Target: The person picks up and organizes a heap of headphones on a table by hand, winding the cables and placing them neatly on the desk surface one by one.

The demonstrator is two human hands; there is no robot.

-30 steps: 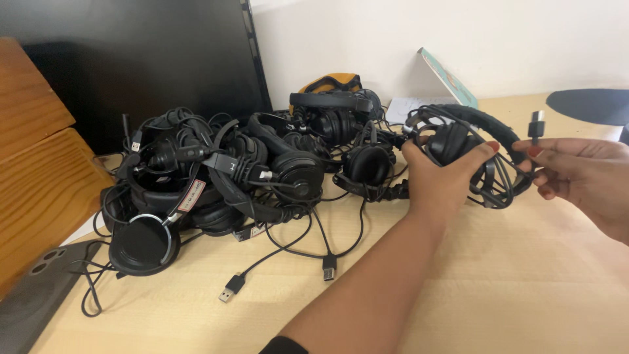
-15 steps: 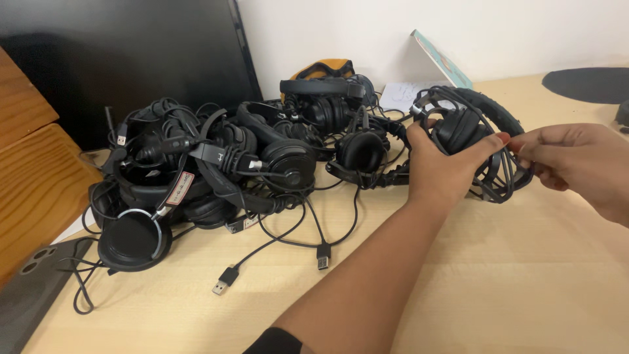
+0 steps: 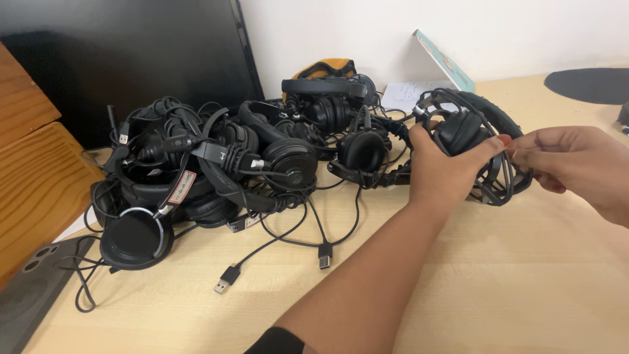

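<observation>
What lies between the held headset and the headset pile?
In the head view, one separate black headset lies on the table between the held headset and the pile.

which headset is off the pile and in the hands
The headset at far right, cable wound around it: left hand grips it, right hand pinches its cable. The others lie heaped on the table.

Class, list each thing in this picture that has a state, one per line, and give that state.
Left hand: closed around the headset.
Right hand: fingers pinched at the headset's cable.
Headset: held, cable wound around it.
Headset pile: tangled, cables loose.
Monitor: screen dark.
Phone: lying flat, camera side up.
</observation>
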